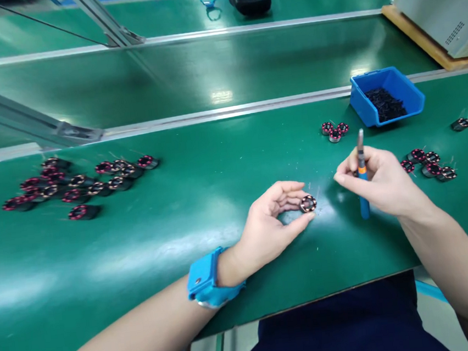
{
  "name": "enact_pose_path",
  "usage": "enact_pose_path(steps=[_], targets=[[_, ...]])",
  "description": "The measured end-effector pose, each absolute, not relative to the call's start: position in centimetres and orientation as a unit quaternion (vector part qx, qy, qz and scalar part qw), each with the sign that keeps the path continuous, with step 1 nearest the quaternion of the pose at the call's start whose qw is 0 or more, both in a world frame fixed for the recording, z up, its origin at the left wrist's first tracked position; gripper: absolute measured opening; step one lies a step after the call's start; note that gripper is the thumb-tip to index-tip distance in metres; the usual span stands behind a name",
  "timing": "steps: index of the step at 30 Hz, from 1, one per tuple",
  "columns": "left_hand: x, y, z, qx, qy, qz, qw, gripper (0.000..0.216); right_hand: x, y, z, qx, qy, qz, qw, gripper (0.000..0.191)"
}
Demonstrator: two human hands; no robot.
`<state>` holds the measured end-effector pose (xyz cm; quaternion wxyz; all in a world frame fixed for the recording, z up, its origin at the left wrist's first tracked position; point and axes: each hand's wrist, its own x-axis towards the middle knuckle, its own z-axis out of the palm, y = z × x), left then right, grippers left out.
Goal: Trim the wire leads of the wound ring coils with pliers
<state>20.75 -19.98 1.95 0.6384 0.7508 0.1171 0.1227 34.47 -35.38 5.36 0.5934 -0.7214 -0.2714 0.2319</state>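
My left hand, a blue band on its wrist, curls around a small wound motor stator. The ring's open face, with copper-coloured windings, is turned up toward me, and thin wires stick out beside it. To the right, my right hand has a slim pen-like tool across its fingers. This tool has a blue handle, an orange band and a grey tip pointing away from me. Thumb and forefinger of that hand are pinched together; a small dark bit shows by them, too small to name. The two hands are apart.
Many stators stand in a group on the left of the green table. Smaller groups stand near the blue bin of small black pieces and right of my right hand. A metal rail crosses behind.
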Motion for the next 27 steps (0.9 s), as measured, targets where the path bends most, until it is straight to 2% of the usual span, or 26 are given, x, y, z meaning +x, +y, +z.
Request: enact_pose_path(steps=[5, 7, 9, 11, 14, 16, 22, 27], targets=[[18.5, -14.7, 1.9, 0.890, 0.210, 0.193, 0.356, 0.035, 36.5, -37.1, 6.3, -0.681, -0.208, 0.080, 0.698, 0.027], [17.1, -12.0, 1.8, 0.899, 0.246, 0.206, 0.298, 0.036, 36.9, -37.6, 6.8, -0.665, -0.203, 0.040, 0.717, 0.027], [16.4, -10.1, 1.6, 0.908, 0.267, 0.277, 0.165, 0.052, 37.0, -37.9, 7.1, -0.658, -0.209, 0.013, 0.723, 0.027], [16.9, -9.5, 1.3, 0.905, 0.250, 0.324, 0.119, 0.068, 36.8, -37.8, 7.3, -0.657, -0.222, -0.002, 0.721, 0.026], [20.7, -11.2, 0.7, 0.914, 0.171, 0.284, 0.233, 0.069, 36.0, -37.4, 7.4, -0.654, -0.237, 0.009, 0.718, 0.026], [24.8, -13.1, 0.2, 0.924, 0.127, 0.250, 0.261, 0.071, 35.3, -37.0, 7.1, -0.650, -0.242, 0.044, 0.719, 0.026], [36.0, -16.1, -0.3, 0.897, 0.027, 0.176, 0.404, 0.098, 32.8, -35.7, 5.2, -0.645, -0.331, 0.188, 0.663, 0.021], [37.0, -16.1, -0.4, 0.861, 0.037, 0.193, 0.470, 0.090, 31.5, -34.9, 3.5, -0.677, -0.413, 0.152, 0.590, 0.017]])
